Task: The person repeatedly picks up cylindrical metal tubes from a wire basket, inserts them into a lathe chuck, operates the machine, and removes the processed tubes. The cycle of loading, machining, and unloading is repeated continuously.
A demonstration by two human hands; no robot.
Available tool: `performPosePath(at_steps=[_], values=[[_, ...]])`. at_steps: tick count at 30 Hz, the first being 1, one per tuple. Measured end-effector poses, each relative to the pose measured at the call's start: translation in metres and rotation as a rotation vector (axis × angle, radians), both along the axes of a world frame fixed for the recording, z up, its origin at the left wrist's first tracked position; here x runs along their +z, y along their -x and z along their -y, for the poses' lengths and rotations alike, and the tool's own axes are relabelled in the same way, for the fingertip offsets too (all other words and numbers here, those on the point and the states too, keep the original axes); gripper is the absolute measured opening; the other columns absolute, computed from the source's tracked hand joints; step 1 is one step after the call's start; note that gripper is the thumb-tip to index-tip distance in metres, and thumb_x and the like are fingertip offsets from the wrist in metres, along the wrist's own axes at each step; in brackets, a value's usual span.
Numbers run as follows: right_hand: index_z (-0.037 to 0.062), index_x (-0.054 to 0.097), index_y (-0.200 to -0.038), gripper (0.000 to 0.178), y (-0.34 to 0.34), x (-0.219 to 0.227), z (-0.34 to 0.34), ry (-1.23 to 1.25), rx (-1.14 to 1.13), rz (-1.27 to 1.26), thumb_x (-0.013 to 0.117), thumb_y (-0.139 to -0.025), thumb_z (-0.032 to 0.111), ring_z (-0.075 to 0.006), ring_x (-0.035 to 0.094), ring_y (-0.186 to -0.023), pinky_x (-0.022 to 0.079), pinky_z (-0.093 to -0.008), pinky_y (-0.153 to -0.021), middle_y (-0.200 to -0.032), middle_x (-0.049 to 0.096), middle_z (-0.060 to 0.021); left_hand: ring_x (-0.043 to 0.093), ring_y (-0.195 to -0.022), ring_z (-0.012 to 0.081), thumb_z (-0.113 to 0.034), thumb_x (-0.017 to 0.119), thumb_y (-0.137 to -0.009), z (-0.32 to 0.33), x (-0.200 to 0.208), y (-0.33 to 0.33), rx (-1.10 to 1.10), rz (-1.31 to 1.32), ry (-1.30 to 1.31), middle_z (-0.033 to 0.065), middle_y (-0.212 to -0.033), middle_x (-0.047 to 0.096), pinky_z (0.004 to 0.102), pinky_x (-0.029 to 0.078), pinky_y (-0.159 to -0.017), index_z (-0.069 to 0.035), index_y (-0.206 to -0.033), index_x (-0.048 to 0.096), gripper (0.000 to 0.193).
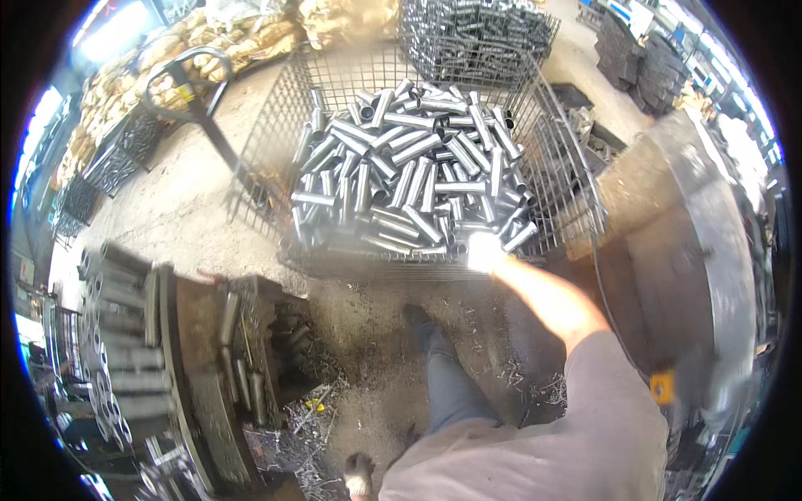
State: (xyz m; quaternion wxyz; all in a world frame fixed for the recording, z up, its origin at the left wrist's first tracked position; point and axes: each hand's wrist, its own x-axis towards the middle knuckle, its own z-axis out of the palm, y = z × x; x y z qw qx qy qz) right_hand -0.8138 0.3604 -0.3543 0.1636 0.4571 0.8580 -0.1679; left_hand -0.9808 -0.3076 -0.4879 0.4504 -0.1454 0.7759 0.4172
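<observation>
A wire mesh basket (380, 265) stands ahead of me, heaped with short shiny metal tubes (415, 149), many flared at one end. At its near rim, right of the middle, is my right hand (483, 253) in a white glove. Glare and blur wash out its fingers, so any grip on a tube there cannot be made out. Low at the bottom edge hangs my left hand (359, 474), in a glove with a pale cuff and dark finger part. It is away from the basket, and its fingers are too indistinct to read.
At left, large metal tubes (134, 359) lie stacked beside a brown bench (205, 351). Metal shavings (309, 442) litter the floor. A pallet jack handle (188, 92) rises left of the basket. Another full basket (476, 37) stands behind; a large metal bin (660, 242) is at right.
</observation>
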Motion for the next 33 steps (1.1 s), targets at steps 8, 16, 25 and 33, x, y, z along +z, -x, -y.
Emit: performPosePath(at_steps=[8,16,25,33], values=[[0.0051,0.081,-0.116,0.033,0.078,-0.117,-0.370,-0.396,-0.068,0.152,0.066,-0.093,0.022,-0.0344,0.078,-0.109,0.063,-0.0455,-0.093,-0.119,0.078,-0.0233,0.074,-0.083,0.0205,-0.022,0.069,-0.104,-0.294,0.090,0.041,-0.116,-0.037,-0.093,0.0131,-0.098,0.077,0.0329,0.061,-0.078,0.004,-0.127,0.067,0.035],[0.0086,0.081,-0.117,0.031,0.088,-0.165,-0.452,-0.134,-0.087,0.355,0.062,-0.098,0.022,-0.0345,0.075,-0.117,0.061,-0.0485,-0.097,-0.127,0.077,-0.0187,0.074,-0.088,0.0188,-0.024,0.069,-0.099,-0.310,0.053,0.050,-0.444,0.012,0.230,0.0125,-0.095,0.079,0.0324,0.058,-0.082,0.002,-0.125,0.072,0.037],[0.0066,0.081,-0.102,0.023,0.031,-0.007,-0.236,-0.407,0.198,-0.417,0.080,-0.082,0.019,-0.0321,0.073,-0.073,0.061,-0.0396,-0.063,-0.103,0.073,-0.0139,0.074,-0.088,0.0187,-0.027,0.066,-0.103,-0.297,0.047,0.040,-0.376,-0.020,0.100,0.0117,-0.098,0.078,0.0327,0.059,-0.083,0.003,-0.124,0.071,0.038],[0.0045,0.069,-0.065,0.021,0.118,0.126,0.102,0.248,0.860,-0.849,0.085,-0.067,0.018,-0.0347,0.071,-0.071,0.059,-0.0447,-0.062,-0.090,0.072,-0.0143,0.063,-0.139,0.0315,-0.024,0.068,-0.101,-0.224,0.173,0.031,-0.320,-0.329,0.027,0.0204,-0.153,0.061,0.0412,0.050,-0.115,-0.005,-0.162,0.041,0.069]])
